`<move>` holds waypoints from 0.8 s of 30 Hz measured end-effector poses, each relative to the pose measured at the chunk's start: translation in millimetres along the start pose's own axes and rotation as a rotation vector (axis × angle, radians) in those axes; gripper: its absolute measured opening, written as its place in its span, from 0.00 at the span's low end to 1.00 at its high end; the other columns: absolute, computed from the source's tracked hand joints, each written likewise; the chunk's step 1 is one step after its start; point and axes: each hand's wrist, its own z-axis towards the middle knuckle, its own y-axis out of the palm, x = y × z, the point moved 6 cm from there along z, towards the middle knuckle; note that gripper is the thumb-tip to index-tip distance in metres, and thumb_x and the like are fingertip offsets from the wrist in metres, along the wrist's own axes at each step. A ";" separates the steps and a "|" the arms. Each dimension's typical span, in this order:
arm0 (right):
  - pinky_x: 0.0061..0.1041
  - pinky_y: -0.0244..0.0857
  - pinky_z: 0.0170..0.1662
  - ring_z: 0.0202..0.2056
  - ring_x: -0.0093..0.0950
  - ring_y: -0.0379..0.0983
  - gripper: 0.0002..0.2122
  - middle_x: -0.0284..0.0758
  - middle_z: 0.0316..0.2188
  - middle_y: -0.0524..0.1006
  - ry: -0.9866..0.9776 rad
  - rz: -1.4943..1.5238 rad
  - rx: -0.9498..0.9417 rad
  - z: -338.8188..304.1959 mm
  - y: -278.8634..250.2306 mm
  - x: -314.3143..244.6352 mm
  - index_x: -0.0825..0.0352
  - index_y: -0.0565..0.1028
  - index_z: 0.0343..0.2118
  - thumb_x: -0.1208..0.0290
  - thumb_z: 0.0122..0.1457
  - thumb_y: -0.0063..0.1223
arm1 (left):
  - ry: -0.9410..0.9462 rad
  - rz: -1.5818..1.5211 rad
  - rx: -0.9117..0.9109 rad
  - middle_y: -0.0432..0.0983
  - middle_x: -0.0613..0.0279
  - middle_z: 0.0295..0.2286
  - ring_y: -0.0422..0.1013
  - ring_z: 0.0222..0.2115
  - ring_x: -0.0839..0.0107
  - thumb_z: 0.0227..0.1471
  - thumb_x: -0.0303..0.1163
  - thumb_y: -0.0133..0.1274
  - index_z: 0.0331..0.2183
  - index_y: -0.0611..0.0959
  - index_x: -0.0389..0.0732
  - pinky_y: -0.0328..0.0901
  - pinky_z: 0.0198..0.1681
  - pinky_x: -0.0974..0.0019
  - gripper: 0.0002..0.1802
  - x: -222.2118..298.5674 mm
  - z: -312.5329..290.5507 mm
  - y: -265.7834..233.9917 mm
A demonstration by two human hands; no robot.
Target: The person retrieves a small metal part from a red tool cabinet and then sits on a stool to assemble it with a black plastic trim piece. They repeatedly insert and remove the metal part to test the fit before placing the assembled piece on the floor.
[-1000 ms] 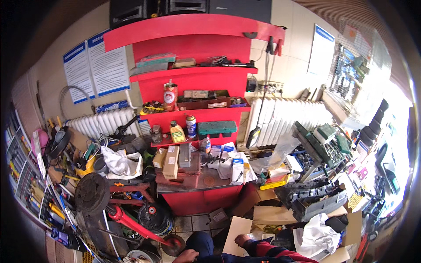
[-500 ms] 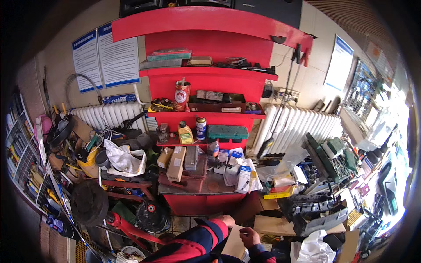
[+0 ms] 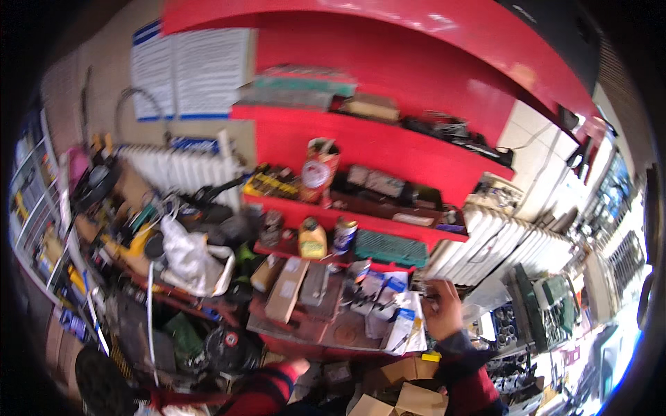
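Observation:
My right hand point(image 3: 445, 310) is raised at the right edge of the red workbench point(image 3: 291, 331), beside a white and blue box point(image 3: 404, 331). Its fingers are curled inward; what they hold, if anything, is too blurred to make out. Lower down, my left hand point(image 3: 300, 365) is in front of the bench, mostly hidden by its red and dark sleeve, so its fingers do not show clearly. An open cardboard box point(image 3: 420, 399) lies below, between my arms. On the bench stand a long brown carton point(image 3: 287, 290) and a grey box point(image 3: 314, 286).
Red shelves behind the bench hold a yellow bottle point(image 3: 312, 240), a blue spray can point(image 3: 344, 236) and a green case point(image 3: 390, 248). A white bag point(image 3: 191, 256) lies at left. An open green tool case point(image 3: 555, 298) and cluttered parts fill the right.
My right hand has risen from the cardboard box to the right side of the bench. My left hand has moved left, away from the box. The view has shifted and tilted.

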 end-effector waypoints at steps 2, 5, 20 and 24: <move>0.46 0.69 0.58 0.54 0.55 0.72 0.26 0.49 0.53 0.75 -0.165 -0.151 0.164 62.5 -8.4 -21.8 0.64 0.75 0.56 0.77 0.52 0.66 | 0.322 0.258 0.051 0.87 0.50 0.34 0.83 0.34 0.51 0.69 0.42 0.41 0.30 0.88 0.41 0.75 0.40 0.45 0.25 -17.2 -14.9 9.0; 0.51 0.65 0.64 0.61 0.57 0.64 0.30 0.50 0.63 0.67 -0.213 -0.307 0.299 134.1 -15.5 -25.9 0.57 0.75 0.59 0.74 0.50 0.70 | 0.007 -0.112 -0.033 0.86 0.50 0.32 0.81 0.32 0.53 0.69 0.42 0.41 0.31 0.88 0.41 0.73 0.37 0.47 0.24 -55.2 -16.9 -10.6; 0.41 0.77 0.51 0.48 0.47 0.82 0.19 0.45 0.49 0.83 -0.078 -0.197 0.342 201.8 -5.4 56.6 0.61 0.87 0.38 0.65 0.41 0.80 | -0.133 -1.075 0.114 0.81 0.51 0.24 0.73 0.20 0.63 0.71 0.42 0.43 0.36 0.83 0.40 0.64 0.24 0.56 0.19 44.7 -43.2 -204.0; 0.35 0.77 0.47 0.41 0.42 0.83 0.13 0.40 0.40 0.84 -0.124 -0.148 0.329 201.9 -12.8 76.3 0.67 0.85 0.34 0.75 0.43 0.77 | -0.011 -1.299 0.068 0.80 0.52 0.22 0.71 0.16 0.65 0.71 0.42 0.43 0.38 0.82 0.40 0.61 0.20 0.59 0.18 89.0 -36.3 -241.5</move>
